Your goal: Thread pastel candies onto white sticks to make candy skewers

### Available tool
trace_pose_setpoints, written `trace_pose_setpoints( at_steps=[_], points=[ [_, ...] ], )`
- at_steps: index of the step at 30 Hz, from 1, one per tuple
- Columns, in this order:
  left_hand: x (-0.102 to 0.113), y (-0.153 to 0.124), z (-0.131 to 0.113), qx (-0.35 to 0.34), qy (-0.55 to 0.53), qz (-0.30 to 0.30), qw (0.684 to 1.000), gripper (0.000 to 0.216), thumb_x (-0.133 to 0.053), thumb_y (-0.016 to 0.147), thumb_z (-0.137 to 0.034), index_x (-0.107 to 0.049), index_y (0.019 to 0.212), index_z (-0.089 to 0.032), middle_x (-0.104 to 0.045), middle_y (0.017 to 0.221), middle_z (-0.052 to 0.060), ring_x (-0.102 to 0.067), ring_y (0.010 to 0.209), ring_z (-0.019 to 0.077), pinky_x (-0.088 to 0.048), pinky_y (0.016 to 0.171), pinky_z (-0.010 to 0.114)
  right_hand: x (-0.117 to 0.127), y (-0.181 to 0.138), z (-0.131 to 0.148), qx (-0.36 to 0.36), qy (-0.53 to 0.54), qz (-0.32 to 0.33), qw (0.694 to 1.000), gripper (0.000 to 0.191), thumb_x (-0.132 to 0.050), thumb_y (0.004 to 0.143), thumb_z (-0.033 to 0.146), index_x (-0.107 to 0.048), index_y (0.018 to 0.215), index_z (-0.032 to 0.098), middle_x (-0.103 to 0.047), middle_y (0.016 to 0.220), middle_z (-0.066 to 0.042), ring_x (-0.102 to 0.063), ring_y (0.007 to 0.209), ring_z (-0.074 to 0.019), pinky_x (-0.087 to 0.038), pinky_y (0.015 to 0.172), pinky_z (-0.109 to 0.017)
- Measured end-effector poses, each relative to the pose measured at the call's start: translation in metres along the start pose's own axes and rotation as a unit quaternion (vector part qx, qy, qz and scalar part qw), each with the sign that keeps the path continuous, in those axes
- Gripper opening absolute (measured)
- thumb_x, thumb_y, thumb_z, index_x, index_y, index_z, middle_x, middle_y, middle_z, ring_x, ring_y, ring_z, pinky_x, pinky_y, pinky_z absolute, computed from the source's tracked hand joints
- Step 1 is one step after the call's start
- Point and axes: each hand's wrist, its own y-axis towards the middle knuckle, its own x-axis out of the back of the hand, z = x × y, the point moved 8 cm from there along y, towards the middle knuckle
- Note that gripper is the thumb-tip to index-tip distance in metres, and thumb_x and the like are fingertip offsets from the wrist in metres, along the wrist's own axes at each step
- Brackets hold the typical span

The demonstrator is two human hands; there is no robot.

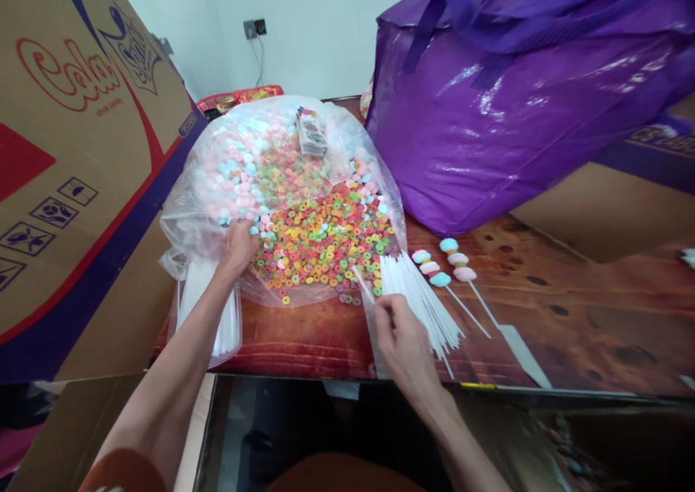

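Observation:
My left hand (pixel 242 247) reaches to the left edge of a sweets pile, its fingers closed around a small light-blue marshmallow (pixel 254 229). Small coloured rings (pixel 326 239), orange, yellow, green and red, spread beside it over a clear plastic bag (pixel 187 188). Pink, white and blue marshmallows (pixel 233 181) lie further back, partly under the plastic. My right hand (pixel 402 336) pinches a thin white stick (pixel 362 282), its tip slanting up toward the rings. Right beside that hand, a bundle of white sticks (pixel 418 297) fans out on the wooden table (pixel 304 336).
Two skewers of stacked sweets (pixel 433 269) lie at the right, one with its stick on a white strip (pixel 524 354). A clear pack of sticks (pixel 225 325) sits front left. A large carton (pixel 108 188) stands left; a purple bag (pixel 489 116) bulges at back right.

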Motion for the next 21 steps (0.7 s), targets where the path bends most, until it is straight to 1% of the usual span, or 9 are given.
trace_pose_setpoints(
  at_steps=[2, 3, 5, 7, 9, 13, 16, 19, 21],
  points=[
    [0.001, -0.015, -0.005, 0.028, -0.130, 0.016, 0.991, 0.020, -0.067, 0.072, -0.020, -0.068, 0.092, -0.016, -0.066, 0.083, 0.005, -0.061, 0.083, 0.0222, -0.047, 0.075, 0.032, -0.015, -0.007, 0.008, -0.001, 0.058, 0.033, 0.998, 0.019, -0.040, 0.096, 0.028, -0.058, 0.096, 0.020, -0.067, 0.076, -0.003, -0.062, 0.062, -0.0178, -0.047, 0.060, -0.027],
    [-0.002, -0.027, -0.010, 0.040, -0.222, 0.036, 0.974, 0.022, -0.071, 0.069, -0.024, -0.067, 0.089, -0.016, -0.065, 0.076, 0.002, -0.060, 0.075, 0.0191, -0.047, 0.070, 0.029, -0.022, -0.009, 0.012, 0.003, 0.080, 0.048, 0.996, 0.021, -0.040, 0.097, 0.027, -0.060, 0.101, 0.019, -0.069, 0.079, -0.004, -0.064, 0.064, -0.0181, -0.049, 0.061, -0.027],
    [-0.012, -0.056, -0.028, 0.040, -0.398, 0.093, 0.912, 0.031, -0.078, 0.062, -0.030, -0.066, 0.087, -0.017, -0.065, 0.073, -0.001, -0.058, 0.066, 0.0144, -0.046, 0.064, 0.026, -0.033, -0.014, 0.020, 0.014, 0.116, 0.073, 0.990, 0.026, -0.041, 0.098, 0.026, -0.063, 0.108, 0.018, -0.073, 0.088, -0.006, -0.070, 0.074, -0.0191, -0.053, 0.067, -0.028],
    [-0.023, -0.089, -0.043, 0.056, -0.510, 0.125, 0.849, 0.036, -0.082, 0.059, -0.032, -0.067, 0.088, -0.017, -0.066, 0.074, -0.002, -0.059, 0.067, 0.0130, -0.046, 0.064, 0.025, -0.038, -0.017, 0.026, 0.026, 0.143, 0.083, 0.986, 0.028, -0.042, 0.099, 0.026, -0.067, 0.111, 0.018, -0.076, 0.097, -0.007, -0.072, 0.083, -0.0199, -0.055, 0.075, -0.028],
    [-0.038, -0.118, -0.053, 0.093, -0.552, 0.149, 0.815, 0.039, -0.084, 0.059, -0.031, -0.071, 0.093, -0.017, -0.068, 0.073, -0.002, -0.058, 0.064, 0.0121, -0.046, 0.063, 0.025, -0.040, -0.018, 0.031, 0.033, 0.161, 0.082, 0.983, 0.029, -0.044, 0.099, 0.026, -0.069, 0.111, 0.019, -0.077, 0.103, -0.007, -0.074, 0.089, -0.0200, -0.056, 0.080, -0.028],
    [-0.059, -0.153, -0.054, 0.155, -0.585, 0.141, 0.783, 0.036, -0.087, 0.060, -0.033, -0.076, 0.089, -0.015, -0.071, 0.072, 0.001, -0.059, 0.062, 0.0121, -0.046, 0.062, 0.025, -0.043, -0.021, 0.036, 0.038, 0.166, 0.096, 0.981, 0.030, -0.044, 0.099, 0.024, -0.071, 0.112, 0.020, -0.078, 0.106, -0.006, -0.074, 0.091, -0.0199, -0.057, 0.084, -0.030],
    [-0.066, -0.164, -0.051, 0.168, -0.609, 0.140, 0.763, 0.039, -0.088, 0.060, -0.034, -0.078, 0.093, -0.017, -0.073, 0.076, 0.002, -0.060, 0.064, 0.0122, -0.046, 0.062, 0.025, -0.046, -0.023, 0.035, 0.036, 0.160, 0.105, 0.981, 0.031, -0.045, 0.099, 0.024, -0.072, 0.114, 0.020, -0.078, 0.107, -0.006, -0.075, 0.090, -0.0197, -0.058, 0.085, -0.030],
    [-0.067, -0.168, -0.049, 0.159, -0.625, 0.160, 0.747, 0.042, -0.087, 0.064, -0.037, -0.078, 0.099, -0.018, -0.075, 0.082, 0.003, -0.063, 0.072, 0.0133, -0.047, 0.070, 0.026, -0.047, -0.024, 0.034, 0.039, 0.157, 0.103, 0.981, 0.030, -0.046, 0.099, 0.024, -0.072, 0.114, 0.020, -0.077, 0.110, -0.007, -0.074, 0.094, -0.0205, -0.057, 0.088, -0.031],
    [-0.068, -0.171, -0.046, 0.158, -0.626, 0.167, 0.745, 0.041, -0.084, 0.068, -0.041, -0.078, 0.102, -0.019, -0.075, 0.084, 0.004, -0.065, 0.078, 0.0149, -0.048, 0.076, 0.027, -0.048, -0.024, 0.035, 0.041, 0.157, 0.104, 0.981, 0.030, -0.047, 0.099, 0.023, -0.072, 0.114, 0.020, -0.077, 0.110, -0.007, -0.074, 0.096, -0.0207, -0.057, 0.088, -0.031]
  ],
)
